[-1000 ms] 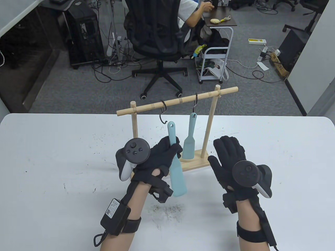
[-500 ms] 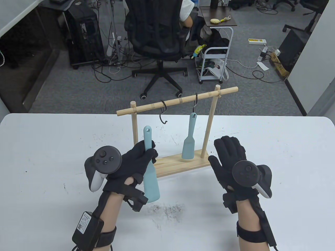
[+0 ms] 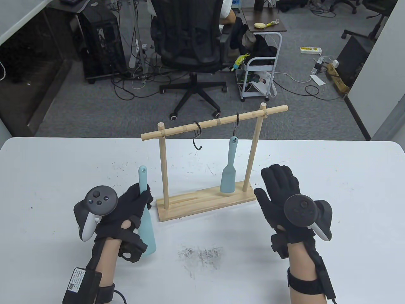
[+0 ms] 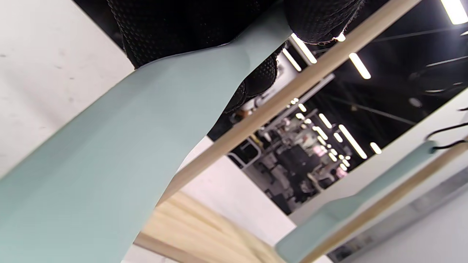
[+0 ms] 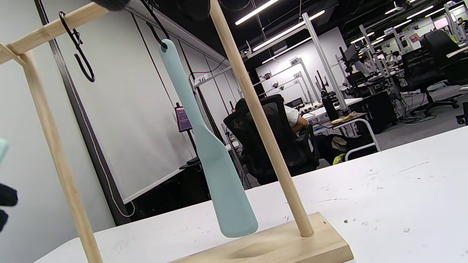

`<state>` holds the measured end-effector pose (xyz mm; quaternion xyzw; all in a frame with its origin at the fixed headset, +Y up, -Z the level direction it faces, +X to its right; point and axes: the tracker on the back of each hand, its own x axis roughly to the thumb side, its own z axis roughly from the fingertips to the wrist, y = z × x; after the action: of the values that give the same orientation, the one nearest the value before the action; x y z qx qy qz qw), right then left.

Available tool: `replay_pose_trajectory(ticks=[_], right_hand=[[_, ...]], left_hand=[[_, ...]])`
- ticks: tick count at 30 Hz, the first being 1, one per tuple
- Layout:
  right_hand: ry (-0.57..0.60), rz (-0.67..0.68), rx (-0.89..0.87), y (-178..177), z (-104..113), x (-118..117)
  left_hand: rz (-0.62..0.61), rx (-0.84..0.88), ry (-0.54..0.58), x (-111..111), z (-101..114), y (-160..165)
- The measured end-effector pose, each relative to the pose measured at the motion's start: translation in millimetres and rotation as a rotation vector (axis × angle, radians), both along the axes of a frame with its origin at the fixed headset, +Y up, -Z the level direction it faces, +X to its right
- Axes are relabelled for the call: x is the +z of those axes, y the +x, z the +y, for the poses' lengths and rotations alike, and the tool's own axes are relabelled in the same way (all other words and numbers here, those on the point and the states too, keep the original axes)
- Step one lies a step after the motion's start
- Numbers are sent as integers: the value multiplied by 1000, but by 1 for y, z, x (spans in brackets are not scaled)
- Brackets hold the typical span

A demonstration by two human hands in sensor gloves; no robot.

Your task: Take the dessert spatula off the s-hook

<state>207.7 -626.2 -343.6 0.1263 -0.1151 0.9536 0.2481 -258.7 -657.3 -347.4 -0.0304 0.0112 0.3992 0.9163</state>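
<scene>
My left hand (image 3: 133, 202) grips a light blue dessert spatula (image 3: 146, 218) by its handle, left of the wooden rack (image 3: 202, 198); its blade fills the left wrist view (image 4: 95, 164). The black s-hook (image 3: 197, 134) on the left of the rack's bar hangs bare; it also shows in the right wrist view (image 5: 78, 47). A second blue spatula (image 3: 229, 171) hangs from the right s-hook (image 3: 236, 123) and shows in the right wrist view (image 5: 208, 153). My right hand (image 3: 280, 190) rests flat and open on the table beside the rack's right end, holding nothing.
The rack stands mid-table on a wooden base with two upright posts (image 3: 164, 171). Dark scuff marks (image 3: 199, 255) lie on the white table (image 3: 47, 177) near me. An office chair (image 3: 190, 41) and a cart (image 3: 259, 72) stand beyond the table.
My left hand has carried the spatula from under the left s-hook leftward and toward me, past the left post. The right hand has barely moved.
</scene>
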Motion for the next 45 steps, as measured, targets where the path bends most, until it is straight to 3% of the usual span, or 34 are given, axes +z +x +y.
replay_pose_trajectory(ticks=[6,16,26,36,45], right_hand=[[0,-1,-13,3,1,0],[-4,0,-18,5,1,0],[-8,0,-16,4,1,0],[-9,-2,-11,4,1,0],[-12,0,-11,3,1,-1]], left_hand=[[42,-21,-115,-7,-39,-14],[98,-12,-201,-17,-70,-23],[159,-221,-218,-25,-78,-18],[199,-665,-180,-34,-83,7],[235,-777,-245,-42,-90,18]])
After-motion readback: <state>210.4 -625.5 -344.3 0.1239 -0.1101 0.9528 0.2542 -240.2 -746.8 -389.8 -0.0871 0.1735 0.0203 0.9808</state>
